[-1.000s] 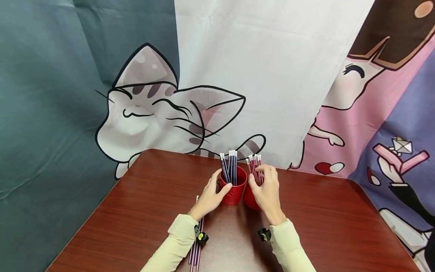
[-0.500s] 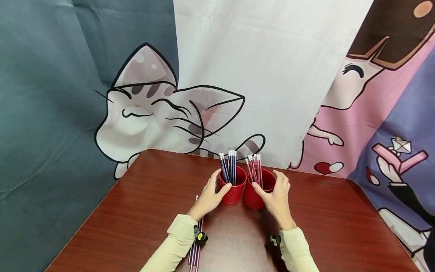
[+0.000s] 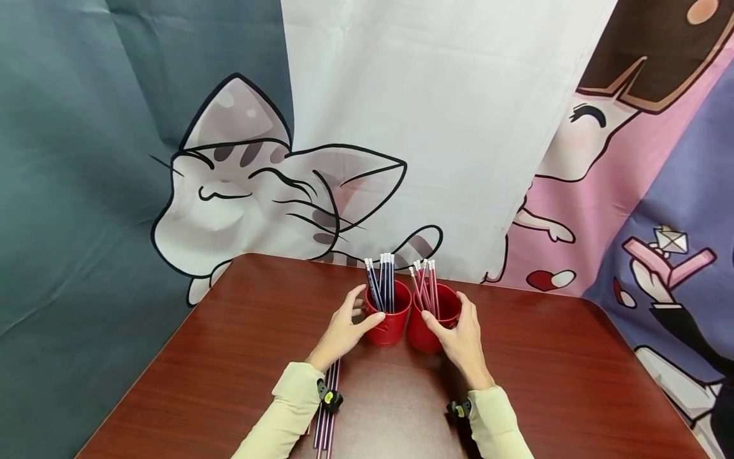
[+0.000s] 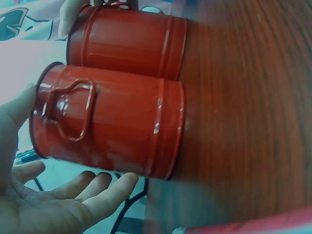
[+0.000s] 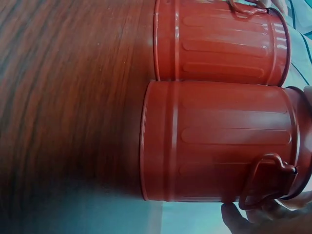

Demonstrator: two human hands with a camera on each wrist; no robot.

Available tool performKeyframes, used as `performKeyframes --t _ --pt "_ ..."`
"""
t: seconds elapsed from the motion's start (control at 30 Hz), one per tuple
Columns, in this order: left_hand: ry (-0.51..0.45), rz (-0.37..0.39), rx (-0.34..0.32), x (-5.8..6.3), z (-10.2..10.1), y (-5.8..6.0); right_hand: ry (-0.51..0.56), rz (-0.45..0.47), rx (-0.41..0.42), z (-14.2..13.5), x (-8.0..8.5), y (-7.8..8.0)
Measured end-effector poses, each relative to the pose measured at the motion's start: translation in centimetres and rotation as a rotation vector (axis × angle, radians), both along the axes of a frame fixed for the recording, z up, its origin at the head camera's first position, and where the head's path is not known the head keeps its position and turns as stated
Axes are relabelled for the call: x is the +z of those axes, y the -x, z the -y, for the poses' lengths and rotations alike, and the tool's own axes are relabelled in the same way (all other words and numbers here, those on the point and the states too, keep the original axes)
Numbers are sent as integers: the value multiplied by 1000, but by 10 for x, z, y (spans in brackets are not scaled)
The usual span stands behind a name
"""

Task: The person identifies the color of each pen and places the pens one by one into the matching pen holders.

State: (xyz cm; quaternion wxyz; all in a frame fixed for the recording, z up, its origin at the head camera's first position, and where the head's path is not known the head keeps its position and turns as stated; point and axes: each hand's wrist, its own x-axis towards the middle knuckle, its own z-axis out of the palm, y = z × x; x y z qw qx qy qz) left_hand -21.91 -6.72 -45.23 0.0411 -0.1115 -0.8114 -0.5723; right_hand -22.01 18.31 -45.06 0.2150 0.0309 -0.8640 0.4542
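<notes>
Two red metal buckets with small side handles stand upright, side by side and nearly touching. Dark blue pencils (image 3: pixel 387 280) rise from the left bucket (image 3: pixel 387 333), eraser ends up; pink pencils (image 3: pixel 433 287) lean in the right bucket (image 3: pixel 423 335). My left hand (image 3: pixel 339 331) is spread round the left bucket's outer side. In the left wrist view its thumb lies at the rim and its extended fingers (image 4: pixel 109 197) are apart from the wall. My right hand (image 3: pixel 463 338) holds the right bucket, thumb at the near rim, fingers by the side handle (image 5: pixel 268 180).
Several loose striped pencils (image 3: pixel 325 424) lie on the brown wooden table (image 3: pixel 229 357), partly under my left forearm. A printed cloth backdrop (image 3: pixel 459 127) with a cartoon cat hangs behind the table's far edge.
My right hand has moved off the pink pencils to the right bucket's outer side. My left hand's fingers have loosened slightly from the left bucket. The head view has shifted a little.
</notes>
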Motion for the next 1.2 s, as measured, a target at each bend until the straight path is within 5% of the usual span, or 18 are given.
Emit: performKeyframes --t 0.3,0.47,0.73,1.0,1.2 --pt "39 -12 -2 6 9 -10 24 18 1 0 -1 -3" --pt "140 -75 -21 9 18 -22 20 10 9 3 -1 -2" --pt "392 -148 -190 9 37 -44 25 6 3 2 0 -1" --pt "347 50 -359 5 43 -60 35 5 5 1 0 -1" --pt "384 60 -292 0 46 -67 32 9 16 2 -1 -2"
